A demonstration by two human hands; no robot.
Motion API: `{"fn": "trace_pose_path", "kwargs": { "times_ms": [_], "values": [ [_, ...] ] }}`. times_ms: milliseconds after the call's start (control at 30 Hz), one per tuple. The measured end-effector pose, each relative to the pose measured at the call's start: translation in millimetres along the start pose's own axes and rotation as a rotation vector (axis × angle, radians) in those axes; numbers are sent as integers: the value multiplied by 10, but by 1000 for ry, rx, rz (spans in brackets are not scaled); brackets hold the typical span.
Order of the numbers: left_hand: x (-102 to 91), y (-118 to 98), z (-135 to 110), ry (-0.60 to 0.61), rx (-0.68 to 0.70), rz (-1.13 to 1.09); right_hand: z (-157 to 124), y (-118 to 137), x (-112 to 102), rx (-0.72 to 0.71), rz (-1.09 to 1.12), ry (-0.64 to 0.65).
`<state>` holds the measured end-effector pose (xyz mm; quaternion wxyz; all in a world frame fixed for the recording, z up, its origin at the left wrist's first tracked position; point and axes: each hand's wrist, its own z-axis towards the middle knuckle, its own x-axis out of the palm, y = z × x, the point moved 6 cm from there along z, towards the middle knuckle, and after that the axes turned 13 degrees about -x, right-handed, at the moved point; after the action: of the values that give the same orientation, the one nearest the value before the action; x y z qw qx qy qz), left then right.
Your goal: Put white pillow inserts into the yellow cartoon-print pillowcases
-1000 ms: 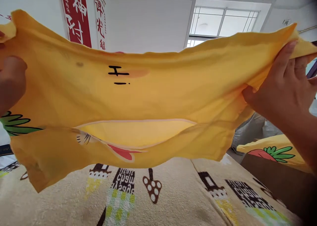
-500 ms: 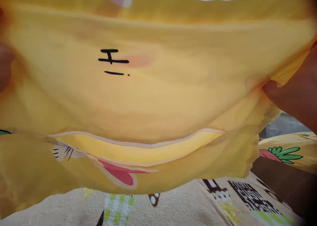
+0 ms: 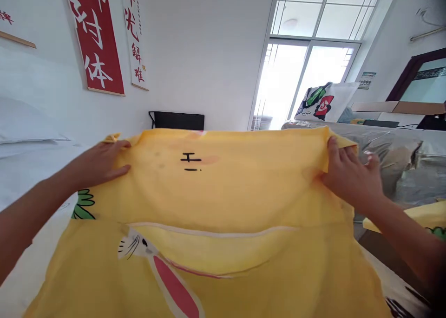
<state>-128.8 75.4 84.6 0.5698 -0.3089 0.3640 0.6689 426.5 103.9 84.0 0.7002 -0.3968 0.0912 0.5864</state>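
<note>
A yellow pillowcase (image 3: 244,188) printed with a rabbit and the word "Hi" is spread out in front of me. A slit with a pale border gapes across its middle, and the lower part hangs down out of view. My left hand (image 3: 104,162) pinches the upper left corner, thumb on the near side. At the upper right corner, my right hand (image 3: 351,171) has its fingers closed over the folded edge. Between the two hands the top edge is drawn nearly straight.
Plastic-wrapped packages (image 3: 411,169) lie at the right, with a printed white bag (image 3: 324,102) and a cardboard box (image 3: 418,107) behind. More yellow cloth (image 3: 407,216) sits below my right forearm. White bedding (image 3: 24,123) is at the left. Red and white scrolls (image 3: 101,44) hang on the wall.
The pillowcase has moved away from my face and lower, so the room shows above it. Both hands are now in full view at its upper corners.
</note>
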Motion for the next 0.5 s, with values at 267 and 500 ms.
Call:
{"fn": "trace_pose_path", "kwargs": {
  "times_ms": [267,500],
  "values": [
    [1535,-392,342,331,-16,-100,-158,574,1483,-132,-26,24],
    [2541,-302,333,447,-174,-325,-347,976,2250,-162,61,165]
  ]
}}
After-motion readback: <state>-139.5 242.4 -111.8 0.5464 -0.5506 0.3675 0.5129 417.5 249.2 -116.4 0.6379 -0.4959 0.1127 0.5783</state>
